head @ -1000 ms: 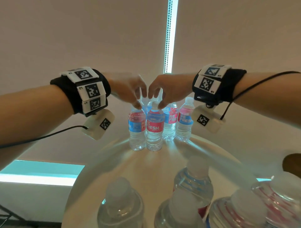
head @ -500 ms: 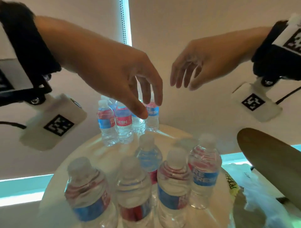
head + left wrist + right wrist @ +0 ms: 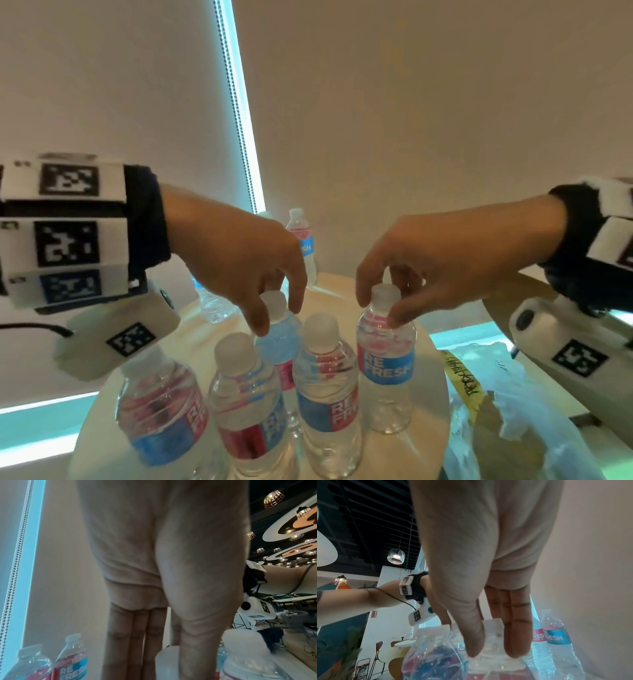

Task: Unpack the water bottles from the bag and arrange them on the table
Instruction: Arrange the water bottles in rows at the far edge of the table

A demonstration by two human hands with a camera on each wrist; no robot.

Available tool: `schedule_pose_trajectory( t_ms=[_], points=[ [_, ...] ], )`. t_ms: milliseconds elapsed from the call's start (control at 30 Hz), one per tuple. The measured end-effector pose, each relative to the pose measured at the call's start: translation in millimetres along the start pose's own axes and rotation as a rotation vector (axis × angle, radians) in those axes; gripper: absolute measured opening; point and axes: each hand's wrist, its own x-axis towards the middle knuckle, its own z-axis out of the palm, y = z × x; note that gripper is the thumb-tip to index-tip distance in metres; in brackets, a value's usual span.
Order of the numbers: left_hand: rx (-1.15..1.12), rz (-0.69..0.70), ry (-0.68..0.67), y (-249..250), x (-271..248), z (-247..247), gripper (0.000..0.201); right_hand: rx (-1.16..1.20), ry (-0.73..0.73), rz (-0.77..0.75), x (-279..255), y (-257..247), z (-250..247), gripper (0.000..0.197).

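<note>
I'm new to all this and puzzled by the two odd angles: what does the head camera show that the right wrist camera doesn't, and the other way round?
Only the head view shows the round table, the plastic bag at its right edge, and the left hand over a bottle cap.

Only the right wrist view shows the dark slatted ceiling and a hanging lamp.

Both show the right hand, its grip pinching the neck of a bottle, and more bottles standing behind.
</note>
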Motion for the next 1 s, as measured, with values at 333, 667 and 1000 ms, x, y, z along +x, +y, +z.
schedule_pose_trajectory(
  t_ms=[333,667,1000],
  points=[
    [0.069,-0.056,-0.037,-21,13,-33,0.028,-0.049,0.021,-0.026,29,17,-21,0.026],
    [0.125,-0.12,0.168,-73,57,-59,0.036,-0.146,0.186,-0.003,123,50,-44,0.028],
    [0.208,-0.127,0.134,-107,107,-34,0.04,-0.1,0.195,0.034,183,81,-29,0.031]
  ],
)
